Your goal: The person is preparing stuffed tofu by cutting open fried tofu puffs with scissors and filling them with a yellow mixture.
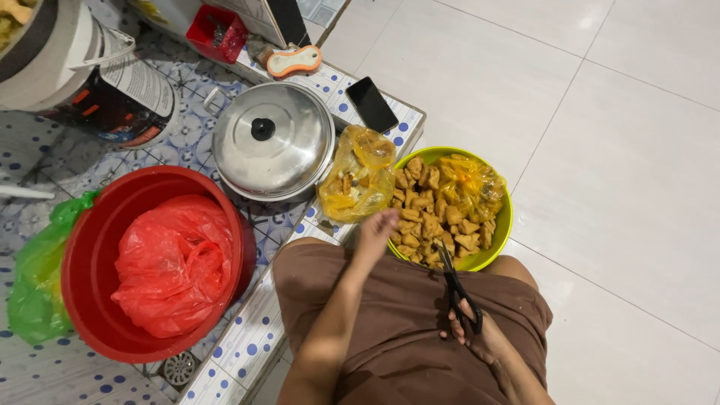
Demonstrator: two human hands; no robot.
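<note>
My right hand point(478, 336) rests on my brown-clothed lap and grips black scissors point(454, 283), blades pointing up toward a green bowl point(501, 225). The bowl holds many fried tofu puffs point(424, 217) and a yellow plastic bag of more puffs point(471, 187). My left hand point(376, 231) reaches forward to the bowl's left rim, fingers curled over the puffs; whether it holds one I cannot tell. A second yellow bag of puffs point(358, 180) lies just left of the bowl on the tiled ledge.
A steel pot with a lid point(271, 140) stands behind the bags. A red basin point(97, 300) holds a red plastic bag point(174, 264); a green bag point(37, 285) hangs at its left. A black phone point(371, 104), paint bucket point(112, 82), red box point(216, 31).
</note>
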